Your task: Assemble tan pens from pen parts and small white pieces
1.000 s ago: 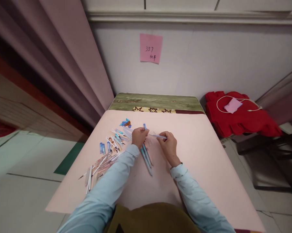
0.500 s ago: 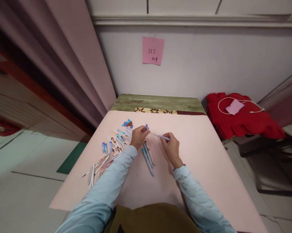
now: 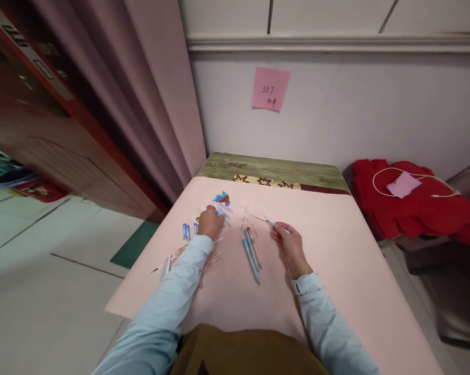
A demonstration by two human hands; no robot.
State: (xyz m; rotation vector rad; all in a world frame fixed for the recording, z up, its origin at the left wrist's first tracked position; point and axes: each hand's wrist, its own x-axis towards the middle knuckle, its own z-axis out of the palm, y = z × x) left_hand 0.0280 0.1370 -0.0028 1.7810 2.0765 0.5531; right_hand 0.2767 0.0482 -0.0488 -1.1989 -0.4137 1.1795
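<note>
My right hand point(image 3: 291, 245) pinches a lavender pen barrel point(image 3: 282, 227), and a thin pale refill point(image 3: 257, 217) sticks out of its end toward the upper left. My left hand point(image 3: 210, 224) is down among the loose pen parts, fingers bent and partly hidden; something bluish shows by the fingertips, too small to name. Beside that hand are pale lavender barrels point(image 3: 225, 208). Between my hands lie assembled pens point(image 3: 252, 255), two blue-grey and one peach, with small clear springs or bits point(image 3: 244, 219) above them.
Small blue and brown clips point(image 3: 221, 198) are heaped at the back. Blue grip pieces point(image 3: 186, 232) and thin refills point(image 3: 179, 253) lie at left on the pink table cover point(image 3: 336, 281). A red cloth point(image 3: 410, 208) with a white cable is at right.
My left hand has moved left from the pen and down to the parts, no longer showing the purple piece. My right hand still holds the lavender barrel. The view has turned slightly left.
</note>
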